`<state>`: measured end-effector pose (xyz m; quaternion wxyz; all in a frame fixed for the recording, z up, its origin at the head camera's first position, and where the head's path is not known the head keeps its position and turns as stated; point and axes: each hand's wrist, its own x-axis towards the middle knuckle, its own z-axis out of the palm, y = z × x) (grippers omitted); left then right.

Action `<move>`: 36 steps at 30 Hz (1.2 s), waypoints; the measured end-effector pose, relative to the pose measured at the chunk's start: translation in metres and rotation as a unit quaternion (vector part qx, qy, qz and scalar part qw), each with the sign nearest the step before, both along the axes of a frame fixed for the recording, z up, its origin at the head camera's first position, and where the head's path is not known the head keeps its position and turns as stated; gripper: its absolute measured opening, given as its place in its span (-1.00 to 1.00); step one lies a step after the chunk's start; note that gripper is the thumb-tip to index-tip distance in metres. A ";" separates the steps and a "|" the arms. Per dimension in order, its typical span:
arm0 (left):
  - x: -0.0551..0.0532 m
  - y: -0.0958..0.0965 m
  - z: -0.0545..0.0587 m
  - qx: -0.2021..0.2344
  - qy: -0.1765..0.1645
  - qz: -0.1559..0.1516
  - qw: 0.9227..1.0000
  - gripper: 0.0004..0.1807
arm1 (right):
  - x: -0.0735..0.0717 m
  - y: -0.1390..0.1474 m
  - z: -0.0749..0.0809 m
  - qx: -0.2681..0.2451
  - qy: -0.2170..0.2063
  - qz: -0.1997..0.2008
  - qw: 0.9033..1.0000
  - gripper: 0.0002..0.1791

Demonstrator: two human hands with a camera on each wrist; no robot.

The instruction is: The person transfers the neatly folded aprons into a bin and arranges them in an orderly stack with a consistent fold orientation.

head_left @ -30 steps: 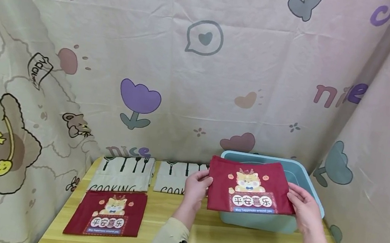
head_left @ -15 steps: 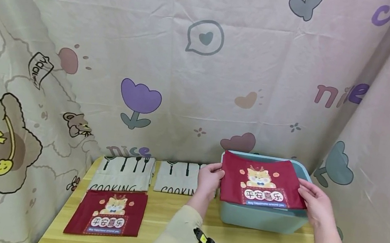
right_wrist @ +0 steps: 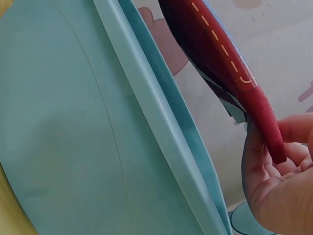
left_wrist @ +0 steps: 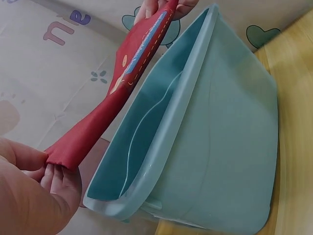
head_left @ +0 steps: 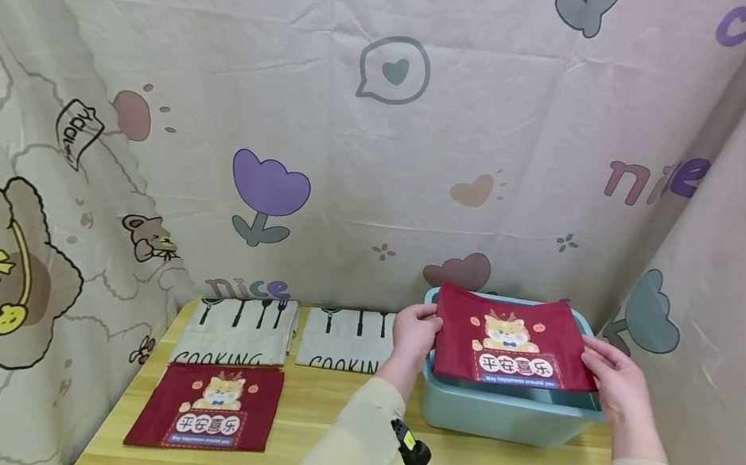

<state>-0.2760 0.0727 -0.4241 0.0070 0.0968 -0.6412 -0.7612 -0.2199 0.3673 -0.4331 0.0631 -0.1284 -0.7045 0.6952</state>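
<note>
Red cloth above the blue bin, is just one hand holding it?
No, the left hand and right hand pinch opposite ends of the red cloth.

Held cloth (head_left: 506, 357) blocks bin (head_left: 497, 418) from above; gap between

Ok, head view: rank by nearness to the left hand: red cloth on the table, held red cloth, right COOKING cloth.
1. Held red cloth: its left edge is pinched by the left hand.
2. Right COOKING cloth: just left of that hand.
3. Red cloth on the table: farthest left, toward the front.

Cloth (head_left: 509, 341) above bin (head_left: 504, 418).
</note>
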 end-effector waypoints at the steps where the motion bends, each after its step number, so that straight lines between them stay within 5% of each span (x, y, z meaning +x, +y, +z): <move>1: -0.001 0.001 0.000 -0.002 -0.001 0.001 1.000 -0.70 | -0.001 0.000 0.000 0.013 -0.007 -0.002 1.000 -0.60; 9: -0.003 0.007 -0.001 -0.015 -0.012 0.004 1.000 -0.72 | -0.005 0.001 0.002 0.080 -0.039 -0.010 0.996 -0.41; 36: -0.005 0.009 -0.006 -0.059 -0.023 0.008 0.998 -0.73 | -0.010 0.001 -0.007 0.114 -0.042 -0.015 0.992 -0.39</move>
